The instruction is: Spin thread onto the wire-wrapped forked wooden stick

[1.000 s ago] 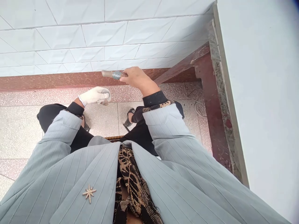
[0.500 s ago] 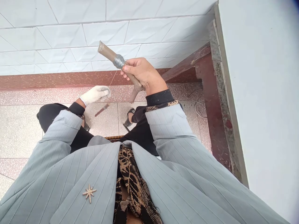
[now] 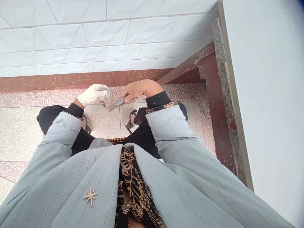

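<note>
My right hand [image 3: 136, 89], bare, is closed around a brown stick [image 3: 112, 107] with a band of silvery wire [image 3: 120, 101] wound round it. The stick's free end points down and left toward my other hand; its forked end is hidden now. My left hand [image 3: 93, 94], in a white glove, is closed, its fingers pinched together. Half a second ago a thin wire ran from the winding to this glove; at this moment that strand is too fine to make out. Just below the glove shows a small dark brown piece [image 3: 103, 103]; whether the glove touches it I cannot tell.
A white tiled wall [image 3: 71, 34] with a reddish-brown skirting [image 3: 35, 80] stands in front. To the right are a white tabletop [image 3: 268, 95] and its dark red wooden leg [image 3: 218, 110]. A pale cable [image 3: 201, 110] lies on the speckled floor [image 3: 19, 133].
The stick rose and tilted, showing its fork, then came down, and its free end now points low and left. The gloved hand has hardly moved. The brown piece below it is now mostly hidden.
</note>
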Demonstrator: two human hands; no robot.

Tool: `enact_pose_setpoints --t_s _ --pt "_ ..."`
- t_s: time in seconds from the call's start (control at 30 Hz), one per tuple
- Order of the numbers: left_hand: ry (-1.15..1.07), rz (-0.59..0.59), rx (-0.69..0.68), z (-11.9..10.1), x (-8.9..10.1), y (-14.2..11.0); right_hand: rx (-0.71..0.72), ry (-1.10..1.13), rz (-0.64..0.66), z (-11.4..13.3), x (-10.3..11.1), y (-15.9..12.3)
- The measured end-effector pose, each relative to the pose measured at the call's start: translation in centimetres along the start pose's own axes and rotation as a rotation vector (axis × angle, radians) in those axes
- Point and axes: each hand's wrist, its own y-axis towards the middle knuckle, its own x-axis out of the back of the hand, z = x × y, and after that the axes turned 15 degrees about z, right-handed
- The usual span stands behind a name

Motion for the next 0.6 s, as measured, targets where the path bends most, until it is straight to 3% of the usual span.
enact_pose_setpoints --t_s 0.07,0.1,0.2,0.27,0.37,0.43,0.53,0.6 --pt "-0.012 -0.035 0.003 0.2 0.2 0.2 0.112 0.065 0.169 0.8 -0.1 -0.8" --pt "-0.016 -0.053 0.006 0.4 0.3 0.3 0.188 0.108 0.137 1.1 -0.2 -1.3" --pt "-0.024 -0.077 0.009 0.9 0.1 0.6 0.422 0.364 -0.207 1.8 -0.3 -2.3" --pt "-0.016 -0.034 0.027 1.1 -0.3 0.7 0.498 0.584 -0.479 1.9 -0.3 -2.3" --pt "0.031 0.065 0.109 0.9 -1.0 0.6 0.374 0.729 -0.824 1.6 -0.1 -1.3" --pt "0.071 0.133 0.152 0.6 -1.3 0.4 0.213 0.702 -0.972 1.0 0.3 -0.6" --pt "0.089 0.185 0.135 0.0 -1.2 0.1 -0.019 0.528 -1.006 0.0 0.7 0.1" --pt "0.074 0.166 0.097 -0.2 -0.9 -0.1 -0.224 0.287 -0.881 -0.6 0.7 0.3"
